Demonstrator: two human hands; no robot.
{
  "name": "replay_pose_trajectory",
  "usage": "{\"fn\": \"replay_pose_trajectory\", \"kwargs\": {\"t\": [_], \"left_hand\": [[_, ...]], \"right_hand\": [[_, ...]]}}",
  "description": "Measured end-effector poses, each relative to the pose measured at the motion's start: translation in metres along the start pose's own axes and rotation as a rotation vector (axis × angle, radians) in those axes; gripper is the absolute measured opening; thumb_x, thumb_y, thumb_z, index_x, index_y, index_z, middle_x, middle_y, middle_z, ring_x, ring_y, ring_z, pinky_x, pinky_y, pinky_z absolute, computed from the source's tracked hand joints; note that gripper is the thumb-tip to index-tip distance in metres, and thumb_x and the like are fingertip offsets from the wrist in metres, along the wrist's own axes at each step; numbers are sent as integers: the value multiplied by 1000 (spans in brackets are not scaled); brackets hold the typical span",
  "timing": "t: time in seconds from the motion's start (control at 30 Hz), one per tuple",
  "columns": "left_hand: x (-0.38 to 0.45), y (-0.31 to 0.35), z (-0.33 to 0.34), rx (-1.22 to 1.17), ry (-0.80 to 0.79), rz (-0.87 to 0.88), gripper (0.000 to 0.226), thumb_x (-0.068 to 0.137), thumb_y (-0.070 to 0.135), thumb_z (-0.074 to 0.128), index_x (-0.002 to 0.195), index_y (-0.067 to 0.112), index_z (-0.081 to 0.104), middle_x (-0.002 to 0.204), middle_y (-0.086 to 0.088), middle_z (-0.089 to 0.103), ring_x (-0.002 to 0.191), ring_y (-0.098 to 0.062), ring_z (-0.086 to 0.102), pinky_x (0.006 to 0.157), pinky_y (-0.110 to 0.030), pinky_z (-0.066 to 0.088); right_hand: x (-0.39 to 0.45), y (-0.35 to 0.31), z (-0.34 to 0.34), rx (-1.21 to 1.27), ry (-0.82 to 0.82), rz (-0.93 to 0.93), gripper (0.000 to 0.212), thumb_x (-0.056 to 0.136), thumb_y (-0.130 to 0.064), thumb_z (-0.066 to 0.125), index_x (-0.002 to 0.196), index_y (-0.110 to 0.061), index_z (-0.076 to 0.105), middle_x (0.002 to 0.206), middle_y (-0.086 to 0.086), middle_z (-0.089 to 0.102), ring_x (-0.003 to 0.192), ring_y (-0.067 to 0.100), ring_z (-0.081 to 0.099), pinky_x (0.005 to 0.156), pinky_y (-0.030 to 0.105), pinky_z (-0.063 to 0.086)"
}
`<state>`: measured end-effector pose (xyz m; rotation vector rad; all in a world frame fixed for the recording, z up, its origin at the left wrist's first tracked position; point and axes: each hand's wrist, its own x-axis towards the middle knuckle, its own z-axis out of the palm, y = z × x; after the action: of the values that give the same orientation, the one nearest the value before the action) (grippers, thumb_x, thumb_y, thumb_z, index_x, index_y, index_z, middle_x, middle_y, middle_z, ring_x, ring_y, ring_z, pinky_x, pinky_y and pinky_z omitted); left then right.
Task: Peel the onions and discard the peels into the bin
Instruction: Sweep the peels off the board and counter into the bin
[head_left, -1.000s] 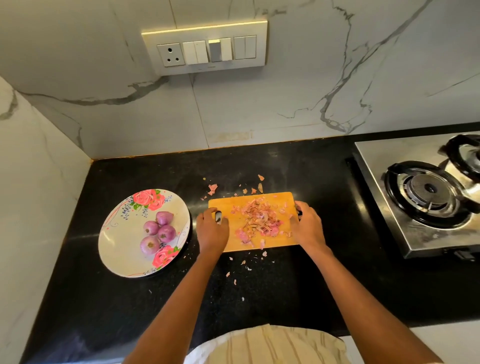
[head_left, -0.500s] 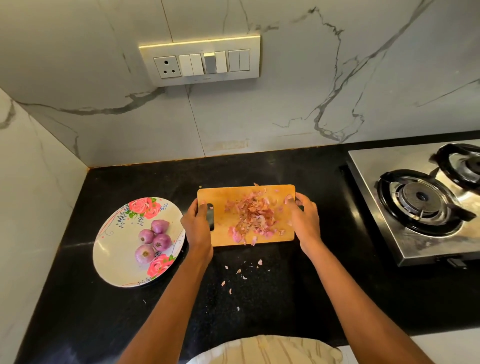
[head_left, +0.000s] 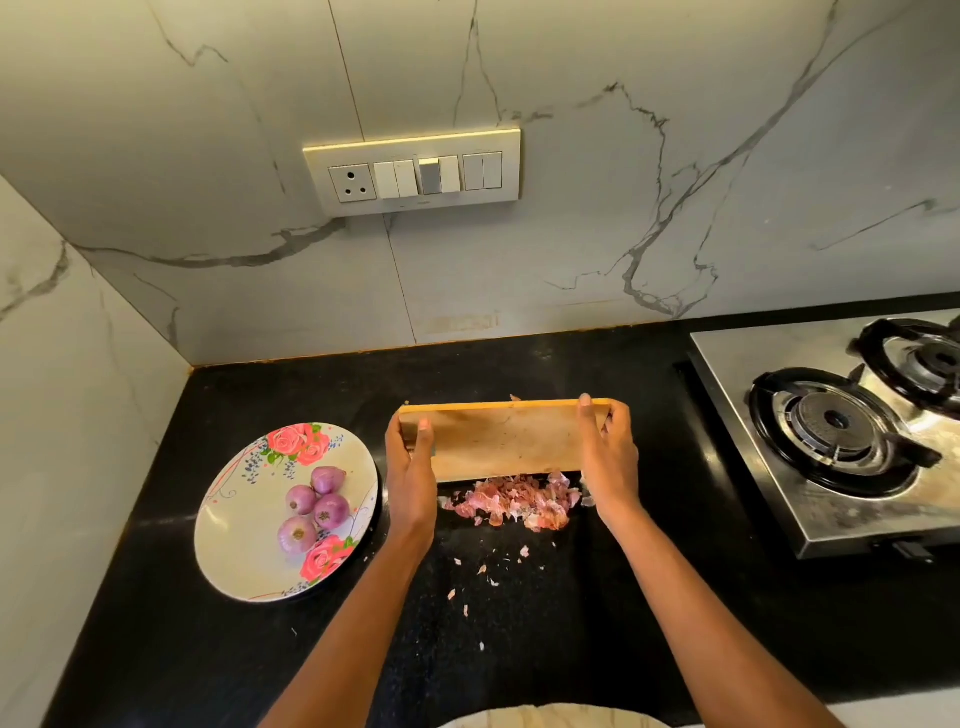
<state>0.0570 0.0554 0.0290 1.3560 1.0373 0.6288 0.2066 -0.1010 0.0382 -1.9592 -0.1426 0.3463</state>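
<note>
A wooden cutting board (head_left: 504, 439) is tilted steeply, its far edge raised and its near edge down at the black counter (head_left: 545, 649). My left hand (head_left: 413, 467) grips its left end and my right hand (head_left: 608, 457) grips its right end. A heap of pink onion peels (head_left: 514, 501) lies on the counter just below the board's lower edge. Several peeled purple onions (head_left: 314, 506) sit on a floral plate (head_left: 244, 530) to the left. No bin is in view.
Small peel scraps (head_left: 488, 569) are scattered on the counter nearer to me. A steel gas stove (head_left: 831, 436) stands at the right. A marble wall with a switch panel (head_left: 413, 174) runs behind, and a side wall closes the left.
Both hands lifted the board from flat and tipped it up on its near edge. The peels slid off it onto the counter in a heap.
</note>
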Motion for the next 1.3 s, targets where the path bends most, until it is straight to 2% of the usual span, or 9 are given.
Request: {"fn": "replay_pose_trajectory", "kwargs": {"t": [0.07,0.23,0.4,0.67,0.77,0.9,1.03,1.17,1.3], "left_hand": [[-1,0,-1,20,-20,-16,58,103,51,44,154,27,33,155,-4,43,142,-23,40,117,-46,34],[-3,0,-4,-30,-6,-73,50,107,42,42,152,22,37,148,-5,47,137,-23,43,100,-35,36],[0,-1,-8,-9,-5,-54,49,106,45,42,150,22,39,146,-5,49,136,-24,45,115,-46,36],[3,-12,-12,38,-50,-46,53,106,50,37,153,25,35,153,-5,44,143,-26,39,114,-40,31],[9,-4,-12,150,-20,-35,63,103,58,32,157,27,29,158,-7,39,145,-31,37,119,-52,31],[11,12,-10,325,-12,64,66,102,58,34,159,29,21,162,-8,35,145,-33,38,117,-54,34],[13,8,-17,484,-36,188,69,98,55,39,158,27,24,162,-8,33,146,-30,37,117,-52,36],[31,5,-27,939,-80,621,46,99,45,55,141,24,55,150,-3,50,143,-24,43,125,-51,16],[47,25,-31,1069,-175,852,23,95,33,67,113,21,73,111,1,74,108,-20,69,119,-51,30]], "right_hand": [[0,1,0,-7,-17,-4,45,101,-61,42,128,-24,46,115,-4,55,105,19,57,83,35,49],[-4,-4,1,-21,-32,-28,38,103,-55,44,125,-24,46,115,-3,55,101,15,55,76,31,45],[-7,-3,1,2,-33,-49,38,103,-56,44,125,-25,47,115,-5,55,106,17,55,78,30,46],[-4,4,4,-45,-71,-58,47,99,-64,40,129,-28,46,124,1,57,114,23,58,86,36,53],[3,-1,3,-162,-64,-149,51,104,-56,39,147,-27,42,150,1,47,138,23,46,103,40,47],[7,2,3,-391,-61,-419,51,109,-43,28,156,-26,37,167,-5,23,156,17,14,124,44,28],[12,5,-2,-628,-93,-566,59,107,-49,22,156,-22,37,168,0,19,157,21,10,127,42,19],[18,8,-6,-766,-129,-688,48,106,-47,40,147,-23,50,160,3,39,153,26,27,121,44,27],[26,0,-9,-723,-195,-737,34,103,-44,50,128,-25,64,129,-4,64,127,18,53,105,36,45]]}}
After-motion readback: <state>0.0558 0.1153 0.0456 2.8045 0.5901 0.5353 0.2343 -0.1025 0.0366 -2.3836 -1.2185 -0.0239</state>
